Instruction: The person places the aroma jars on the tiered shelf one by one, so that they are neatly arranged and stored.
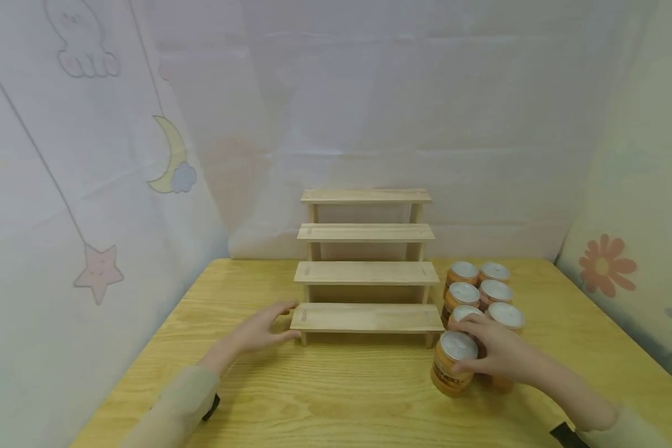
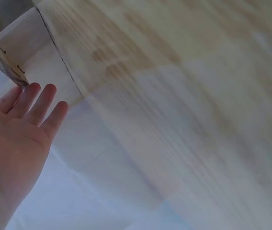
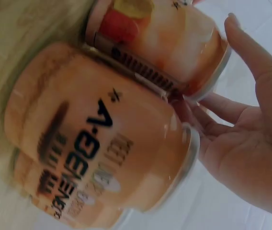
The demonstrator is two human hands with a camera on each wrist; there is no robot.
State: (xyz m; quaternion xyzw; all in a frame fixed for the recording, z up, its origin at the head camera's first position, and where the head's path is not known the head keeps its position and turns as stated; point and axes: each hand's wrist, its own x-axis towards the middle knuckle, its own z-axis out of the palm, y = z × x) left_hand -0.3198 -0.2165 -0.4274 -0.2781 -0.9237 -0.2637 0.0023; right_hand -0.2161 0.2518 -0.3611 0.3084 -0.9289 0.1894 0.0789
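Gripped one orange can (image 1: 445, 369) just off the front right corner of the wooden rack (image 1: 366, 274).
Held it near the lid with the right hand (image 1: 503, 353) in a partly closed grasp; could not tell whether lifted off the yellow tabletop (image 1: 336, 398) under the rack. Counted six more lids (image 1: 495, 290) in the cluster of cans (image 1: 452, 306) along the rack's right side, plus an orange bit (image 1: 502, 383) below the right hand, likely another can. Saw no can on any of the rack's four steps (image 1: 366, 233), so judged the can handling barely started, with the whole cluster left. Had the left hand (image 1: 259, 330) at the left end of the rack's lowest step (image 1: 366, 317), with fingers (image 2: 41, 104) loosely extended and holding nothing; could not confirm contact. Saw a pale printed backdrop (image 1: 369, 93) behind the rack.
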